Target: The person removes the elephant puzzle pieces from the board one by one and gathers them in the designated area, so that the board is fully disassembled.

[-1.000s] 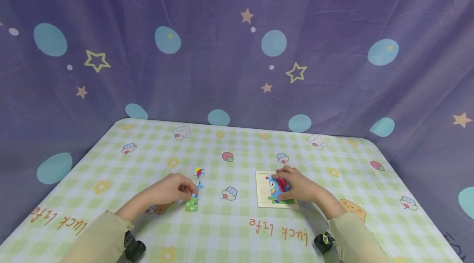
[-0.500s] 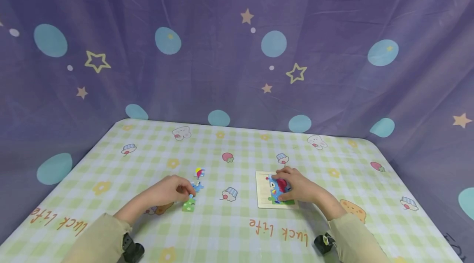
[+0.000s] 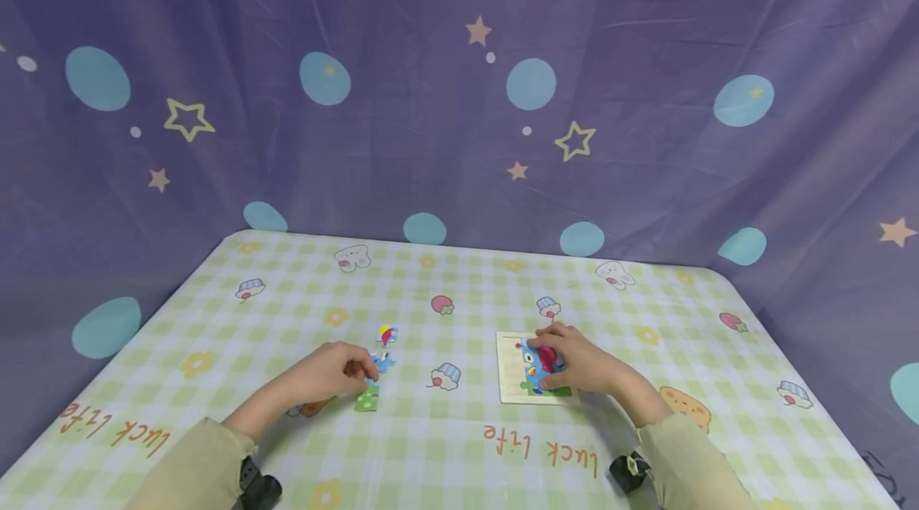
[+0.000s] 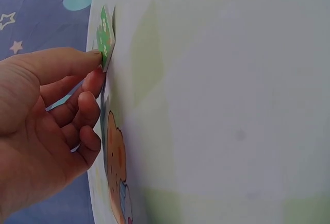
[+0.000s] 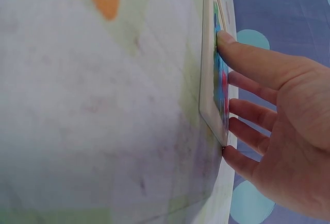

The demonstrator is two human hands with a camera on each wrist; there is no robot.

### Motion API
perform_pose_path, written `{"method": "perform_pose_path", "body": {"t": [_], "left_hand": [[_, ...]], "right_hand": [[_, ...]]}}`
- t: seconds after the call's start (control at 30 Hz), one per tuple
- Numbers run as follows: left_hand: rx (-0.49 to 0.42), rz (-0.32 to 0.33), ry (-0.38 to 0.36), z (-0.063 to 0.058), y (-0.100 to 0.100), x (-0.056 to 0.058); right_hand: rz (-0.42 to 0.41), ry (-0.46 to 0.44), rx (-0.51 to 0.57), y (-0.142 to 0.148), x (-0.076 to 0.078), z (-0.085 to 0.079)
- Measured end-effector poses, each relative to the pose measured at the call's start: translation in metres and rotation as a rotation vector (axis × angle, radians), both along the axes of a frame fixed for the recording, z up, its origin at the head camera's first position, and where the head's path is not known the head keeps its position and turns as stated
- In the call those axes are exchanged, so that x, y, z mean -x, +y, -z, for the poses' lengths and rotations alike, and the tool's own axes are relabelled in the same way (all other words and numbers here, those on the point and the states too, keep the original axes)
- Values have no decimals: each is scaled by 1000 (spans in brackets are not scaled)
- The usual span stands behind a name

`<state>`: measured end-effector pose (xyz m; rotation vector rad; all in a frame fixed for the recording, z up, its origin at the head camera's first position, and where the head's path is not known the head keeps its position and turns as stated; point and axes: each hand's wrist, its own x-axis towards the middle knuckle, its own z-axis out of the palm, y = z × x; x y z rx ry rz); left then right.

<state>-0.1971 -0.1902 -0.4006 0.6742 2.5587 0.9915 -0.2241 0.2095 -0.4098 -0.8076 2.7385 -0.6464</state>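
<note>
Between thumb and forefinger, my left hand (image 3: 337, 370) pinches a green puzzle piece (image 3: 368, 398) with pale spots. The left wrist view has this green piece (image 4: 105, 37) tilted up at the thumb tip, near the cloth. Just beyond those fingers lies a blue puzzle piece (image 3: 384, 361), partly covered by the hand. My right hand (image 3: 580, 362) rests on a wooden puzzle board (image 3: 510, 382), its fingers spread over a blue, red and green picture (image 3: 533, 370). In the right wrist view the thumb presses the picture, and the other fingers touch the board (image 5: 206, 90) with only a slight bend.
Farther back on the left is a yellow, red and blue puzzle piece (image 3: 388, 334). A checked cloth with printed cakes, flowers and letters covers the table (image 3: 459, 462). A purple curtain (image 3: 431, 95) hangs behind the table's far edge.
My left hand has shifted slightly left with the green puzzle piece, which moved away from under the blue piece. More of the blue piece shows now. The right hand and board stay put.
</note>
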Motion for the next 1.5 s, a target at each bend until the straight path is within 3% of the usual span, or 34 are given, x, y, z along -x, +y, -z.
{"method": "perform_pose_path", "body": {"t": [0.3,0.53,0.8,1.17,1.3,1.5], "left_hand": [[21,-5,33,3,3,3],[16,10,75,-2,20,8],[8,54,126,-2,50,19],[24,109,113,-1,103,29],[26,116,101,-3,120,30],[58,104,154,-2,143,35]], "right_hand": [[-13,9,14,0,0,0],[1,12,37,1,-2,4],[-9,25,50,0,-2,4],[-16,65,71,-2,-3,2],[21,22,50,-3,-2,1],[73,15,13,-4,-1,0]]}}
